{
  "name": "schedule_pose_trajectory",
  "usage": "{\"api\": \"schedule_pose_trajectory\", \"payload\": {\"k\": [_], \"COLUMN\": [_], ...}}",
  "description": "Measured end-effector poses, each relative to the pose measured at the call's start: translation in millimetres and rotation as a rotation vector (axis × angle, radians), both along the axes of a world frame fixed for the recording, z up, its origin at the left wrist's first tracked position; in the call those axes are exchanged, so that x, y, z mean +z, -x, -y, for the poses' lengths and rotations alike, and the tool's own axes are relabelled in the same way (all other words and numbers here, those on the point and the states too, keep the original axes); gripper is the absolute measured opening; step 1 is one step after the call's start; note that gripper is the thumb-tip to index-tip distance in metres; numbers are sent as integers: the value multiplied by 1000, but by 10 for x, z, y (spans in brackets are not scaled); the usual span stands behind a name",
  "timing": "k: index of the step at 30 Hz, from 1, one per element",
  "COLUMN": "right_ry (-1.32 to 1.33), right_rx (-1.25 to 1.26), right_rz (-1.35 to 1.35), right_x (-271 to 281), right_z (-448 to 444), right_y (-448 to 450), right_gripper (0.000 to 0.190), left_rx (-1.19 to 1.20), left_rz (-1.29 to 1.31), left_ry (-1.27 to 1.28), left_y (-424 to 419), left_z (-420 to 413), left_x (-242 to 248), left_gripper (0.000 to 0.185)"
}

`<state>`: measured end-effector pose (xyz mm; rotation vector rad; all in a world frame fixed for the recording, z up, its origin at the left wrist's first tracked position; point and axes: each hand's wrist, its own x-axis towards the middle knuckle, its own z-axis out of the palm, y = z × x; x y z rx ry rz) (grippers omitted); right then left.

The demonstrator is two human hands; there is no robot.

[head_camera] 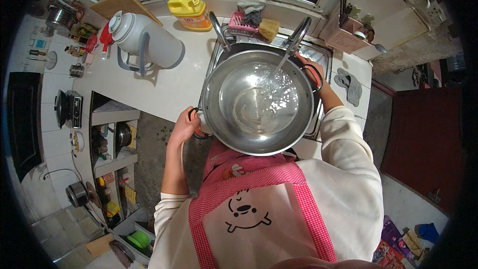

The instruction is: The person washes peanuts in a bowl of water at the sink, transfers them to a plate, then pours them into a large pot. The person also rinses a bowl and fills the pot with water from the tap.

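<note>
A wide stainless steel pan [239, 140] with two black-and-orange loop handles rests over the sink, its near rim close to my apron. Clear water lies in it, rippling at the right. Water runs into it from the right-hand chrome faucet [298, 31]. My left hand [185, 125] is closed around the left handle [200, 135]. At the far right side, my right hand [312, 70] holds the pan by the right handle [319, 78], its fingertips near the rim below the faucet; part of that grip is hidden. A second chrome faucet [219, 30] stands behind the pan's left side.
Left on the white counter [168, 86] are a grey thermos jug [158, 41] and a yellow jug [190, 13]. A pink basket [242, 22] and a sponge [269, 30] sit behind the sink [325, 59]. Right are a grey cloth [349, 86] and a utensil holder [345, 37].
</note>
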<state>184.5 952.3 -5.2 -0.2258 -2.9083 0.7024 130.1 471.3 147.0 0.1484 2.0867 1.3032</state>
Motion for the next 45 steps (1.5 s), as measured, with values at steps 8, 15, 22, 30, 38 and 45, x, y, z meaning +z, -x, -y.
{"api": "schedule_pose_trajectory", "payload": {"k": [8, 15, 22, 30, 38, 45], "right_ry": [-230, -224, -239, -222, -230, -229], "right_rx": [-76, -210, -179, -196, -148, -169], "right_rz": [83, 88, 131, 135, 32, 18], "right_x": [168, 73, -21, -80, -71, -92], "right_z": [81, -65, -142, -86, -69, -61], "right_y": [137, 364, 501, 541, 504, 502], "right_gripper": [51, 65, 63, 66, 71, 70], "left_rx": [7, -16, 31, 30, 31, 57], "left_rz": [12, 18, 65, 38, 39, 61], "left_ry": [3, 4, 12, 2, -12, -23], "left_y": [-28, -10, -34, -46, -47, -48], "left_z": [-8, 13, -55, 14, 11, 15], "left_x": [15, 15, 122, 22, 32, 15], "left_gripper": [5, 5, 11, 10, 11, 12]}}
